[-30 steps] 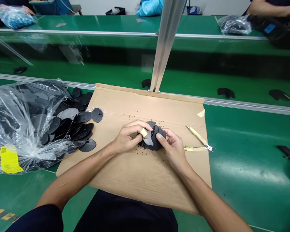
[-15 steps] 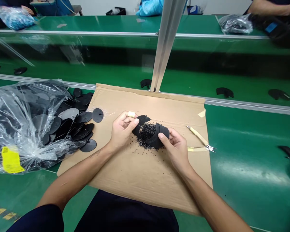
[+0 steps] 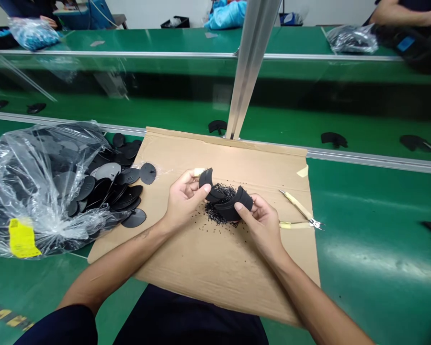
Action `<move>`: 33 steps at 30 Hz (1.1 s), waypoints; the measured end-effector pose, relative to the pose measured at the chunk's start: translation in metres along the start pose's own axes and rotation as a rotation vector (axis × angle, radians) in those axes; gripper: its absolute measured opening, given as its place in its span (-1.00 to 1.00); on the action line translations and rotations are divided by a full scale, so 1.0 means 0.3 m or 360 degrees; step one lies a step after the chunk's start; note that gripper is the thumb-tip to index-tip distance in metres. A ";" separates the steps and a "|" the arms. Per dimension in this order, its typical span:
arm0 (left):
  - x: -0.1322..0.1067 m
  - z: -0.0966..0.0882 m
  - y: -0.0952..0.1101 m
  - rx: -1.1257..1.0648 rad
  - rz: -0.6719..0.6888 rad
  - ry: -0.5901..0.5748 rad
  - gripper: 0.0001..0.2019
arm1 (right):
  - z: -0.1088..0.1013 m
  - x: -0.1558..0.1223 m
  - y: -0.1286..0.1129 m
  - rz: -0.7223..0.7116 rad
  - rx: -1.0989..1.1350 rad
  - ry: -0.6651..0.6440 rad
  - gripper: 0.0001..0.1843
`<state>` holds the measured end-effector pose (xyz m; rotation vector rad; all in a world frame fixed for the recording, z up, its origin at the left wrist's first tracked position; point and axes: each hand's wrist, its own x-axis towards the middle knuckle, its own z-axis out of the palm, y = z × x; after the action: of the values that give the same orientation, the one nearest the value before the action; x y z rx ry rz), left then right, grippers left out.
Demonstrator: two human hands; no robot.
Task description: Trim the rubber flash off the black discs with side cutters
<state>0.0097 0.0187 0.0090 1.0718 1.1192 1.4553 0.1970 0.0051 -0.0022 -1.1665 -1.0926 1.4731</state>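
My left hand pinches a curved black plastic piece between thumb and fingers, and a pale wrap shows on one fingertip. In my right hand is a second curved black plastic piece, gripped at its right end. The two pieces are close together; whether they touch or are joined I cannot tell. Beneath them a heap of small black plastic bits lies on the cardboard sheet. To the right of my right hand lie nippers with yellowish handles, their jaws pointing right.
On the left a clear plastic bag holds many black oval discs, some spilling onto the cardboard, like the disc. A metal post rises behind the cardboard. Curved black parts lie on the green surface beyond the rail. Other people's arms show at the back.
The left piece has been turned and now stands more upright in my left hand. My right hand's piece has tilted slightly. The whole view has shifted a little.
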 end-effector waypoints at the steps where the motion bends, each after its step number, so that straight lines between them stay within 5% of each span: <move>1: 0.000 -0.001 -0.002 0.0004 0.0000 -0.0017 -0.73 | 0.000 0.000 0.000 -0.0002 -0.0006 0.0001 -0.59; 6: -0.005 -0.016 -0.014 0.0344 0.0346 -0.0006 -0.88 | 0.002 -0.001 -0.006 0.0057 0.0034 -0.0031 -0.58; 12: -0.022 -0.018 -0.022 0.0704 0.0797 -0.0290 -0.90 | 0.007 -0.006 -0.013 0.0070 0.0079 -0.0019 -0.53; 19: -0.016 -0.025 -0.042 0.0580 0.0859 -0.0220 -0.79 | 0.003 -0.007 -0.016 0.0009 0.0022 0.0018 -0.56; 33: -0.012 -0.031 -0.070 0.0425 0.0628 -0.0130 -0.79 | -0.002 0.004 0.001 0.0022 0.0119 -0.0011 -0.58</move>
<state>0.0049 0.0162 -0.0135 1.5963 1.1064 1.5731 0.1973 0.0064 -0.0028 -1.1196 -1.0276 1.5167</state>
